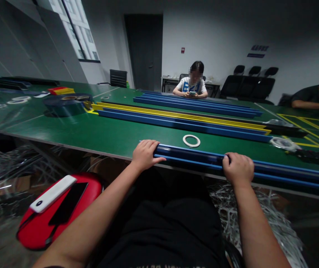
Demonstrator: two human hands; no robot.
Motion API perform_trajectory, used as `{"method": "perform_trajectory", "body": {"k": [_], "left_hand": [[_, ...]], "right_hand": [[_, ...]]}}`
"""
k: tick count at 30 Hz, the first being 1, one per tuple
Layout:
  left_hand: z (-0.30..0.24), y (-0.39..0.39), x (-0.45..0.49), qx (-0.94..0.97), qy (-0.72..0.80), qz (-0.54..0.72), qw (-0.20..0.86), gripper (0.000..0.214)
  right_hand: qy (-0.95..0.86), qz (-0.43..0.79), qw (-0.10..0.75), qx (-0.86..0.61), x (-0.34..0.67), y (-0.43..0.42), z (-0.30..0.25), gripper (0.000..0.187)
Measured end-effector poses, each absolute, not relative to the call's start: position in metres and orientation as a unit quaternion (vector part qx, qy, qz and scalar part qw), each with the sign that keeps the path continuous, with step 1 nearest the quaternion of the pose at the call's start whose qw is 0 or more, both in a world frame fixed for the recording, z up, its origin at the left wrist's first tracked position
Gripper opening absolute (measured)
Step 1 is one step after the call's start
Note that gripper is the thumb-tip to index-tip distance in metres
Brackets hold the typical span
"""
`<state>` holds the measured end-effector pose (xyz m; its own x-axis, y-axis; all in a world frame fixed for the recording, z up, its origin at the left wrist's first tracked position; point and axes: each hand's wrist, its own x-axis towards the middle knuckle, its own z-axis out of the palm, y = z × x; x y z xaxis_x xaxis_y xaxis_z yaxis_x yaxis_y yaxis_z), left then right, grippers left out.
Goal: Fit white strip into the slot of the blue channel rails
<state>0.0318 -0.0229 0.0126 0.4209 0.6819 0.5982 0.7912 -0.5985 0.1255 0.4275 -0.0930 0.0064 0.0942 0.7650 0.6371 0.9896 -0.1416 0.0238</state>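
Note:
A long blue channel strip [190, 153] lies along the near edge of the green table [114, 134]. My left hand [146, 154] is closed over its left end, with the thumb stretched along the near side. Farther right, my right hand [239, 168] grips the same strip, its fingers curled over the top. The strip runs on past the right side of the view. Just beyond it, between my hands, a white ring of tape [191, 141] lies flat.
Blue strips [184, 124] and yellow strips [181, 114] lie farther back. A big dark roll [67, 105] stands left. A red stool [89, 190] holds a phone [68, 203] and a white device [53, 193]. Two people sit across the table. Stripped lining [262, 219] heaps below.

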Motion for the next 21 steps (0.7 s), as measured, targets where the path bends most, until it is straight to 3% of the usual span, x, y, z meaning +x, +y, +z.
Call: {"method": "perform_trajectory", "body": {"k": [10, 21], "left_hand": [[0.022, -0.009, 0.036, -0.856, -0.458, -0.23, 0.072, 0.066], [0.027, -0.02, 0.099, -0.857, -0.46, -0.218, 0.075, 0.067]], "right_hand": [[-0.638, -0.179, 0.084, -0.744, 0.428, -0.08, 0.024, 0.046], [-0.552, -0.058, 0.059, -0.83, 0.501, -0.068, 0.027, 0.054]]}}
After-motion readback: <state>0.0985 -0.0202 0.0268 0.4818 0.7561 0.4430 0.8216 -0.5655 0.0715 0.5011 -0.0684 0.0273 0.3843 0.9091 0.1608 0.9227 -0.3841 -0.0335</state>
